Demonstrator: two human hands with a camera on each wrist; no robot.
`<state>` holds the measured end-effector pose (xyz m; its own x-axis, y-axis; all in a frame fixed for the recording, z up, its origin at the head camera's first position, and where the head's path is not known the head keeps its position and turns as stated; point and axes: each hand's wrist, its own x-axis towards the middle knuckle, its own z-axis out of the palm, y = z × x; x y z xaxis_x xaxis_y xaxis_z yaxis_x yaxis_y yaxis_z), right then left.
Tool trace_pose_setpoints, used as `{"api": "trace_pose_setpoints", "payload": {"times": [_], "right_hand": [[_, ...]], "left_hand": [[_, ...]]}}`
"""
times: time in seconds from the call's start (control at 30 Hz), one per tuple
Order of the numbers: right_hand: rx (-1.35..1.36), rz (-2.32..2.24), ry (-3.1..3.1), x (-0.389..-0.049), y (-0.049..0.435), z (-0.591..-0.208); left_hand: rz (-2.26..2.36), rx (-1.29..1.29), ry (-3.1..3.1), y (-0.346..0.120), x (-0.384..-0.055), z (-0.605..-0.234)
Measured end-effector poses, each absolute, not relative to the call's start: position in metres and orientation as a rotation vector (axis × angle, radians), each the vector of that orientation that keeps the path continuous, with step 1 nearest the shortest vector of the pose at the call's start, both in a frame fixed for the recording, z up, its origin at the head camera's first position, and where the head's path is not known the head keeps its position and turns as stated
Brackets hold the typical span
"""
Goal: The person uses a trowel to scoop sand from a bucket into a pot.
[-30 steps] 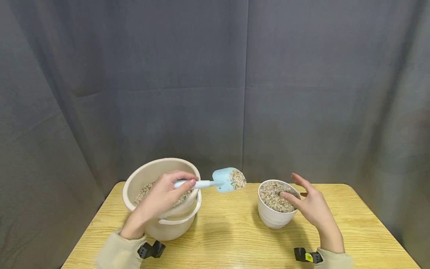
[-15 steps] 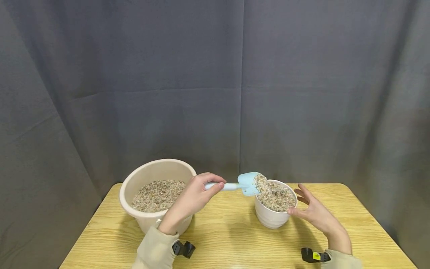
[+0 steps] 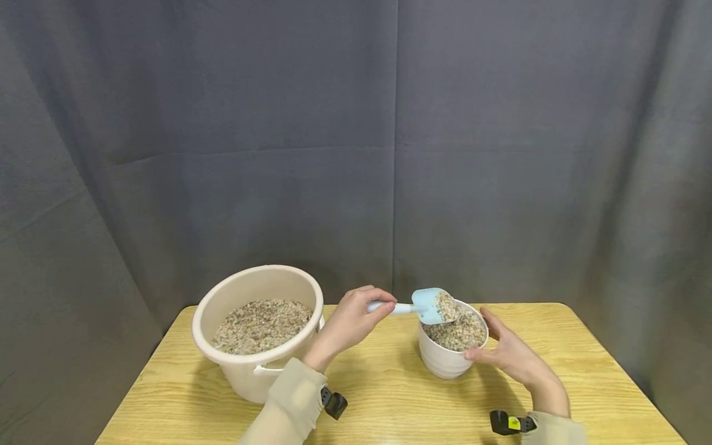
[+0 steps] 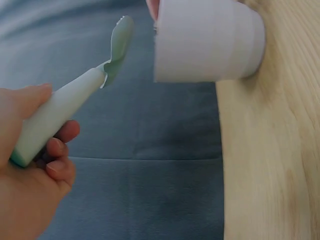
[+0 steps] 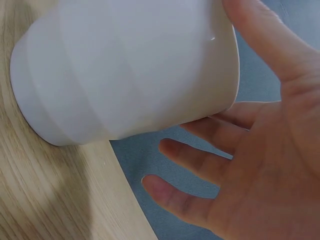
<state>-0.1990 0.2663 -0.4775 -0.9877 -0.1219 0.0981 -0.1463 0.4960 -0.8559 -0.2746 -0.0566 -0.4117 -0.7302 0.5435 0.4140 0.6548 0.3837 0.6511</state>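
Note:
My left hand grips the white handle of a light blue garden trowel. Gravel lies on the trowel's blade, which overlaps the left rim of a white flowerpot filled nearly to the rim with the same gravel. Seen from the left wrist, the trowel tilts upward, its tip close to the pot's mouth. My right hand holds the pot's right side near the rim. In the right wrist view its thumb touches one side, and two fingers reach behind the pot.
A large cream bucket, partly filled with gravel, stands at the left of the wooden table; its handle hangs down in front. A dark grey curtain rises behind the table's back edge.
My left hand has carried the loaded trowel right, from over the bucket to the pot's rim. My right hand has shifted from over the pot's mouth to its right side and taken hold.

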Motion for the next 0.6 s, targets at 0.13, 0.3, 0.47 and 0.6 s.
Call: {"api": "trace_pose_setpoints", "payload": {"times": [0.13,0.3,0.47,0.6], "right_hand": [[0.225,1.583,-2.695,-0.199,0.264,-0.480],[0.205,1.582,-2.705,-0.199,0.263,-0.481],[0.204,1.558,-2.720,-0.199,0.264,-0.480],[0.202,1.542,-2.725,-0.200,0.264,-0.479]], "left_hand": [[-1.216,-1.129,-2.500,-0.050,-0.284,-0.420],[-1.117,-1.194,-2.490,-0.043,-0.291,-0.422],[-1.039,-1.218,-2.491,-0.039,-0.296,-0.422],[-0.989,-1.257,-2.467,-0.038,-0.300,-0.421]]}}
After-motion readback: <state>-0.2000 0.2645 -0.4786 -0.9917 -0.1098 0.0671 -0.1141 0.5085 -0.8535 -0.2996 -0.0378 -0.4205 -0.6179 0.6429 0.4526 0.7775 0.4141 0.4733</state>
